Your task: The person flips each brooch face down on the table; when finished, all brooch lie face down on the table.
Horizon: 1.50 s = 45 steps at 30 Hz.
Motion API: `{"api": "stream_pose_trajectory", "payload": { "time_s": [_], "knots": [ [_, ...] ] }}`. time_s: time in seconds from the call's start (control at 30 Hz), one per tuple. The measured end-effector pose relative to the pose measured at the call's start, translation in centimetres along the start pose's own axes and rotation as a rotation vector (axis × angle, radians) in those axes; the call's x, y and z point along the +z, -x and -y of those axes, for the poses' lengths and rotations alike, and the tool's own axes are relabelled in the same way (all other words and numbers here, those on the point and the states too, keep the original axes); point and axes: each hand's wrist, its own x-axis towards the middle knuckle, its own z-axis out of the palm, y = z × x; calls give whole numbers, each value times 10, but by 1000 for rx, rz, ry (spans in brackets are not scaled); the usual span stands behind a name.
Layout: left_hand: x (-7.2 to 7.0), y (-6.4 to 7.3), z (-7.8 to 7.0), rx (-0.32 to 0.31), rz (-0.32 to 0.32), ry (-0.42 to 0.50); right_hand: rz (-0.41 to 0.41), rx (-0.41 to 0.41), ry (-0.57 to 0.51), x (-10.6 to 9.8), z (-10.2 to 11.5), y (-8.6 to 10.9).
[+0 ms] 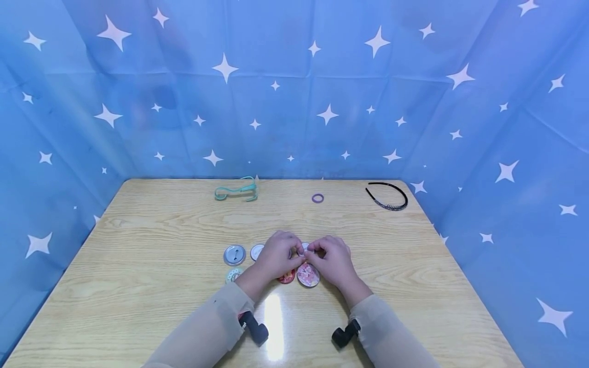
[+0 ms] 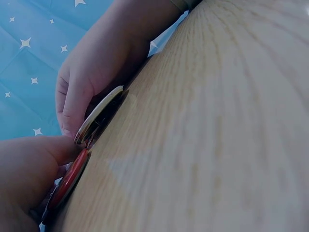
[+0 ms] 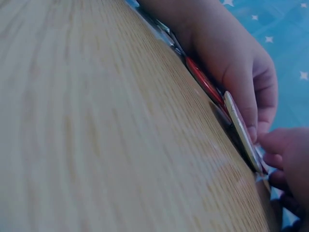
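Fingertips of my left hand (image 1: 279,253) and right hand (image 1: 332,259) meet over a pale-rimmed button badge (image 1: 304,246), pinching it between thumbs and forefingers. Most of that badge is hidden by the fingers. Just in front of them is a pink floral badge (image 1: 308,275), which stands tilted off the wood in the left wrist view, its far edge right at the thumbs. A red badge (image 1: 286,277) sits beside it, partly under my left hand. To the left are a silver badge (image 1: 234,255) showing its pin back, a pale green badge (image 1: 233,275) and a whitish badge (image 1: 256,251).
Along the back of the wooden table (image 1: 152,266) lie a turquoise frame-like item (image 1: 236,190), a purple ring-shaped band (image 1: 318,198) and a black headband (image 1: 391,207). A blue curtain (image 1: 276,122) with white stars surrounds the back and sides.
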Motion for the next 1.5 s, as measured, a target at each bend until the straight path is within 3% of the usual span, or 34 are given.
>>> {"api": "stream_pose_trajectory", "payload": {
  "time_s": [0.33,0.67,0.93,1.27,1.5],
  "knots": [
    [-1,2,-2,34,-4,3,-18,-13,-7,0,1,2],
    [-4,4,-5,92,-123,66,-22,10,-62,-5,2,5],
    [-7,9,-5,105,-105,67,-24,-13,-77,-7,3,14],
    [-13,28,-6,97,-80,91,-3,-11,-111,-12,9,30],
    [-7,49,-16,142,-53,45,14,-24,-71,-18,12,49]
  ]
}}
